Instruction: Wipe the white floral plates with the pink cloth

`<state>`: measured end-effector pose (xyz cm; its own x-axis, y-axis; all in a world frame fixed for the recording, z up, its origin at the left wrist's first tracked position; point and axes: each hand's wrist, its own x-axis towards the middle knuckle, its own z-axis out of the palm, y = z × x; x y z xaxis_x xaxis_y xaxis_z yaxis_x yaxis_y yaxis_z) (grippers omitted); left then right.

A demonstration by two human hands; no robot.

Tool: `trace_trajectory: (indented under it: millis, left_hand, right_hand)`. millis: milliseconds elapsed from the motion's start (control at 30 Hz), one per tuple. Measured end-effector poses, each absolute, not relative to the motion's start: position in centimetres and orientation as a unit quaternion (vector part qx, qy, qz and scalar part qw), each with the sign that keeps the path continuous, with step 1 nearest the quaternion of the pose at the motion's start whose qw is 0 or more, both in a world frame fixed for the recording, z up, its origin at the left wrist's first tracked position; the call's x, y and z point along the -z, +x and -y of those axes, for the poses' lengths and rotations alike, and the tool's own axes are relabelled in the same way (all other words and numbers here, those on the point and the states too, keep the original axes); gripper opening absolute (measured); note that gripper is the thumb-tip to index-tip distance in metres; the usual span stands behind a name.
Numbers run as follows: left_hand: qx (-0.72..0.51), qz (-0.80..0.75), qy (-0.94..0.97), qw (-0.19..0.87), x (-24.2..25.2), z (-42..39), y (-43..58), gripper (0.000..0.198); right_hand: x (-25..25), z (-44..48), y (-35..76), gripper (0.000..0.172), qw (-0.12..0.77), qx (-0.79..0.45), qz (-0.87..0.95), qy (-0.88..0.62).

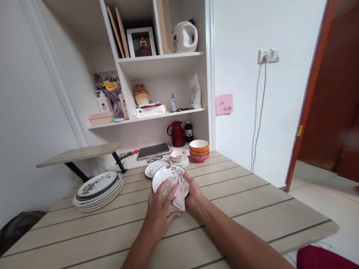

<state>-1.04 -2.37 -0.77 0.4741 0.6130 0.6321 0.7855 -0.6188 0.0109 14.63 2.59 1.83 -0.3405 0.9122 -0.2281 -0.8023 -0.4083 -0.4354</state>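
Note:
A white plate (163, 174) with a dark rim and brown flower print is held up, tilted toward me, above the table. My right hand (194, 190) grips its right edge, thumb on the face near the rim. A pale pink cloth (177, 198) lies bunched against the plate's face. My left hand (161, 207) presses this cloth onto the plate, its fingers over the cloth. Just behind the held plate, another patterned plate (153, 169) rests on the table. Beside that stands a small stack of white dishes with a pinkish square dish (178, 154) on top.
A tall stack of plates (98, 185) sits at the left, near a raised wooden shelf (80, 152) on black legs. Stacked orange and red bowls (199, 150) stand at the back right. Behind are a laptop (154, 150), glasses (155, 159) and a red jug (177, 134).

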Motion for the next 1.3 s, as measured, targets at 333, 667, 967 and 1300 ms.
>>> trace_trajectory:
  millis: [333, 667, 967, 1300]
  left_hand:
    - [0.287, 0.380, -0.868, 0.141, 0.6, 1.2, -1.9, 0.039]
    - [0.338, 0.447, -0.799, 0.217, -0.6, 1.8, -2.6, 0.031]
    - [0.361, 0.524, -0.722, 0.272, -0.9, 2.0, -3.1, 0.022]
    - [0.376, 0.573, -0.645, 0.338, -1.2, 2.1, -3.9, 0.020]
  right_hand:
    - [-1.0, -3.7, 15.0, 0.053, 0.540, -0.803, 0.131, -0.218]
    - [-1.8, -3.3, 15.5, 0.048, 0.578, -0.771, 0.193, -0.185]
    - [-1.7, -2.4, 14.5, 0.048, 0.528, -0.777, 0.234, -0.251]
    - [-1.4, -0.6, 12.1, 0.040, 0.460, -0.811, 0.243, -0.266]
